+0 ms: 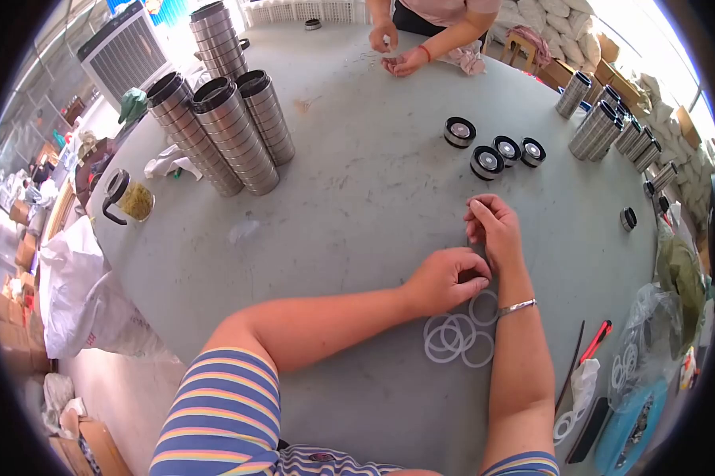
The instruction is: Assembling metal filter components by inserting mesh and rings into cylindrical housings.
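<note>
My left hand [448, 280] is closed, its fingers curled and its thumb pressed inward, beside my right wrist. Just beyond it, my right hand [496, 228] is raised over the grey table with thumb and fingers pinched together. Whatever either hand holds, if anything, is hidden or too small to make out. Thin translucent white rings [450, 339] lie overlapping below my left hand and next to my right forearm, which wears a silver bracelet. Past my right hand, several round black parts with metal rims and pale centres, such as the nearest black part [486, 163], stand in a cluster.
Tall stacks of metal-banded cylinders [234, 139] stand at left, with more stacks [595, 131] at far right. A lidded glass mug [138, 200] sits near the left edge. A red cutter [597, 339] and a blue tray [633, 428] lie at right. Across the table, another person's hands [405, 59] work.
</note>
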Available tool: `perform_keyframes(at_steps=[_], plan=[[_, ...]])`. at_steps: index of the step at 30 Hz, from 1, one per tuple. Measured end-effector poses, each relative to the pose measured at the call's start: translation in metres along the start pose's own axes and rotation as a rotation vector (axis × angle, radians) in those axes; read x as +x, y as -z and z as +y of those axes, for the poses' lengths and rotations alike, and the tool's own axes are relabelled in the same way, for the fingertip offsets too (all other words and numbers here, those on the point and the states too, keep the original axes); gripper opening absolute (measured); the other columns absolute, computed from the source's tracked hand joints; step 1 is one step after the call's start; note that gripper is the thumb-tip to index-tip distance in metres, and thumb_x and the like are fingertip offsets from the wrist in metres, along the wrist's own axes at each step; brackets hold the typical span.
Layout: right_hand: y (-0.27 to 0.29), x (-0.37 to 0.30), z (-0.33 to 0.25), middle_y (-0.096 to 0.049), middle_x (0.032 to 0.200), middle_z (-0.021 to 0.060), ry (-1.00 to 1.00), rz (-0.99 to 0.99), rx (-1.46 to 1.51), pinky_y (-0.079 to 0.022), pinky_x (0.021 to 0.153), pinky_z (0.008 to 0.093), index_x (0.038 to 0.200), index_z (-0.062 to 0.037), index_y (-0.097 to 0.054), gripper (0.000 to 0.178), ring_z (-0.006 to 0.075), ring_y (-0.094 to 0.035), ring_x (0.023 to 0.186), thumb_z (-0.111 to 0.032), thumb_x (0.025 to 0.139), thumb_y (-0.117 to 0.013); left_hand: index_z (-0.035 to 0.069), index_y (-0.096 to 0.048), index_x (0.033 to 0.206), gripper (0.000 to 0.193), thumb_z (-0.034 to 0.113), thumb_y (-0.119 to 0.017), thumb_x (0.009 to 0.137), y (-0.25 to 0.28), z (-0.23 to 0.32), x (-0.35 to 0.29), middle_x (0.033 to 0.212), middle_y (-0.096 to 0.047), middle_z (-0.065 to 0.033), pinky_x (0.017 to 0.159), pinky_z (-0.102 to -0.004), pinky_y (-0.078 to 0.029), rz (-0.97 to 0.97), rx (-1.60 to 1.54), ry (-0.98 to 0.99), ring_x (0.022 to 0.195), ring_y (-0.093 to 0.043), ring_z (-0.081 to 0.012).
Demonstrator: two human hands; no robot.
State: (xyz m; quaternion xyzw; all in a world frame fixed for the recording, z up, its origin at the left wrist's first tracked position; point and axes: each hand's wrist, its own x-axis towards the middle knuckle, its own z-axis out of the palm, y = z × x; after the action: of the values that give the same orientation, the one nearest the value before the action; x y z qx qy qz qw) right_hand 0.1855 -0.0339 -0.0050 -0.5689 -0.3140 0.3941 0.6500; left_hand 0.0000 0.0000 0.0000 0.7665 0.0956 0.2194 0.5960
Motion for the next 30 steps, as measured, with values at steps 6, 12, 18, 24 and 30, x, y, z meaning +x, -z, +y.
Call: perform_keyframes(at_steps=[6, 12, 18, 24, 30], plan=[[-0.0026, -0.0025, -0.0033, -0.071, 0.089, 0.0061, -0.002, 0.011, 0.001, -0.049, 0.054, 0.0250, 0.110, -0.0020, -0.069, 0.016, 0.0100, -0.064, 0.066, -0.017, 0.106, -0.067, 0.003, -0.074, 0.105, 0.009, 0.007, -0.074, 0.097, -0.0015, -0.0028, -0.0008, 0.096, -0.070, -0.0040, 0.077, -0.0309, -0.051, 0.007, -0.050, -0.040, 0.085, -0.063, -0.0127], [-0.0051, -0.0042, -0.0046, -0.071, 0.087, 0.0056, 0.007, 0.012, -0.023, -0.049, 0.054, 0.0248, 0.109, -0.0021, -0.070, 0.015, 0.0099, -0.064, 0.065, -0.016, 0.105, -0.068, 0.005, -0.075, 0.104, 0.009, 0.009, -0.075, 0.096, 0.0016, 0.0015, -0.0014, 0.097, -0.071, -0.0051, 0.080, -0.0327, -0.053, -0.010, 0.005, -0.031, 0.087, -0.065, -0.0160], [-0.0049, -0.0037, -0.0025, -0.071, 0.086, 0.0052, 0.024, -0.005, -0.041, -0.049, 0.054, 0.0248, 0.109, -0.0024, -0.070, 0.014, 0.0097, -0.064, 0.065, -0.016, 0.105, -0.068, 0.005, -0.075, 0.104, 0.009, 0.009, -0.075, 0.095, -0.0005, -0.0005, -0.0017, 0.097, -0.071, -0.0051, 0.081, -0.0329, -0.053, -0.009, -0.017, -0.023, 0.089, -0.066, -0.0170], [-0.0060, -0.0041, -0.0038, -0.071, 0.086, 0.0053, 0.031, 0.000, -0.067, -0.048, 0.054, 0.0247, 0.108, -0.0023, -0.070, 0.014, 0.0096, -0.063, 0.064, -0.015, 0.105, -0.068, 0.005, -0.075, 0.104, 0.009, 0.008, -0.075, 0.095, -0.0009, 0.0004, -0.0008, 0.098, -0.072, -0.0050, 0.081, -0.0327, -0.053, -0.025, -0.029, -0.022, 0.089, -0.066, -0.0171], [-0.0081, -0.0041, -0.0049, -0.071, 0.086, 0.0053, 0.028, 0.002, -0.103, -0.048, 0.054, 0.0248, 0.108, -0.0020, -0.070, 0.014, 0.0095, -0.063, 0.064, -0.015, 0.104, -0.068, 0.004, -0.073, 0.101, 0.009, 0.008, -0.075, 0.094, -0.0005, 0.0007, -0.0009, 0.093, -0.075, -0.0093, 0.078, -0.0361, -0.055, 0.005, -0.024, -0.060, 0.086, -0.069, -0.0213]])
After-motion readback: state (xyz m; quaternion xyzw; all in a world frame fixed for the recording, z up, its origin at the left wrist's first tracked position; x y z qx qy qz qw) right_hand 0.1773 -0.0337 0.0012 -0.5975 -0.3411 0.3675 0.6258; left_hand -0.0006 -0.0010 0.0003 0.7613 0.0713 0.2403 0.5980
